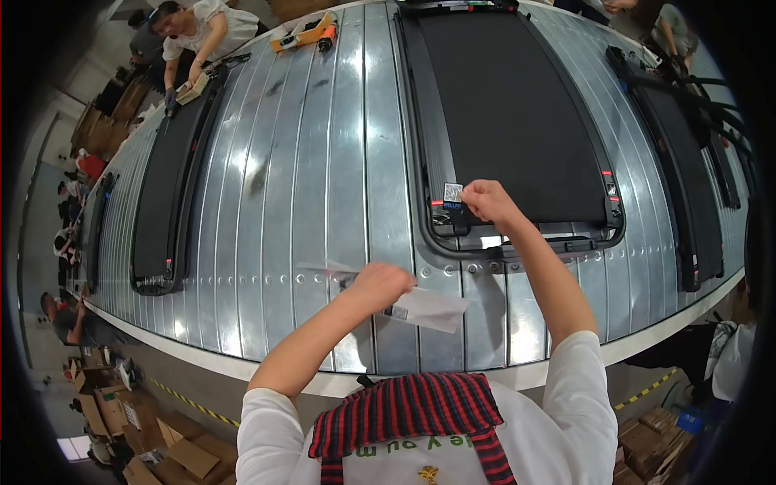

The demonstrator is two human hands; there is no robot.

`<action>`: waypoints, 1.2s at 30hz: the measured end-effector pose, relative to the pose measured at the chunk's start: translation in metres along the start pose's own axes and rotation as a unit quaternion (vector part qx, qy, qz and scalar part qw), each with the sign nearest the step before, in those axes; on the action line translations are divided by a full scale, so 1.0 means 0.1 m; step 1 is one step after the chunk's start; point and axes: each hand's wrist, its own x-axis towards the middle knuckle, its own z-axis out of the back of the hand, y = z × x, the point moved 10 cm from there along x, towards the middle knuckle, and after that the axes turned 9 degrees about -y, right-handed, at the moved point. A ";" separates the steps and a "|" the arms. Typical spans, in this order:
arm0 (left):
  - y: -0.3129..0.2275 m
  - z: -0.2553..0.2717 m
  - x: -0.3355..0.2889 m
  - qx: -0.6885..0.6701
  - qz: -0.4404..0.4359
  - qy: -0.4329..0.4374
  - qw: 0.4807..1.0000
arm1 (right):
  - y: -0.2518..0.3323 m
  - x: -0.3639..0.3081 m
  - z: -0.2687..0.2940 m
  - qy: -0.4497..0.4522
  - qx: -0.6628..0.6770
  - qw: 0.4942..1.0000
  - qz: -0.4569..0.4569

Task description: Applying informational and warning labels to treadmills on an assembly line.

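My right hand (487, 202) is closed in a pinch at the edge of a small black tag (453, 196) with a white code square. Tag and fingers are over the near left corner of a black treadmill (517, 105), which lies flat with its belt up. Closer to me and to the left, my left hand (383, 284) is closed on a translucent plastic bag (435, 310). Parts of the bag stick out on both sides of that fist, over the metal table (315, 194). Motion smears the left fingers a little.
Other treadmills (174, 186) lie at the left and right (675, 170). A yellow tool tray (303, 32) stands at the far side. At far left a person (198, 36) works with a power tool. Cardboard boxes (190, 453) crowd the floor at lower left.
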 end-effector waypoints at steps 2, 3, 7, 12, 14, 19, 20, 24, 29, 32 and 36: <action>0.00 0.21 0.11 -0.001 -0.036 -0.084 0.996 | -0.09 0.15 -0.08 -0.005 0.019 0.999 -0.032; 0.05 0.22 0.14 -0.003 -0.038 -0.082 0.996 | -0.11 0.21 -0.13 -0.007 0.019 0.999 -0.035; 0.20 0.25 0.35 0.025 -0.052 -0.091 0.994 | -0.16 0.42 -0.18 0.007 -0.019 0.999 -0.050; 0.35 0.20 0.53 0.038 -0.059 -0.081 0.994 | -0.22 0.56 -0.19 0.013 -0.042 0.994 -0.097; 0.41 0.22 0.61 0.028 -0.056 -0.094 0.994 | -0.20 0.57 -0.23 0.037 -0.034 0.993 -0.105; 0.42 0.37 0.71 0.011 -0.087 -0.183 0.979 | -0.26 0.61 -0.20 0.042 -0.035 0.990 -0.127; 0.44 0.36 0.72 0.015 -0.082 -0.177 0.981 | -0.26 0.61 -0.21 0.045 -0.034 0.990 -0.126; 0.45 0.34 0.75 0.012 -0.083 -0.174 0.981 | -0.28 0.61 -0.22 0.046 -0.030 0.990 -0.127; 0.46 0.34 0.81 -0.002 -0.060 -0.135 0.989 | -0.24 0.60 -0.22 0.040 -0.040 0.991 -0.119; 0.45 0.38 0.81 0.013 -0.064 -0.155 0.986 | -0.25 0.60 -0.21 0.034 -0.044 0.991 -0.118; 0.46 0.38 0.83 0.010 -0.067 -0.158 0.985 | -0.24 0.59 -0.21 0.024 -0.056 0.992 -0.112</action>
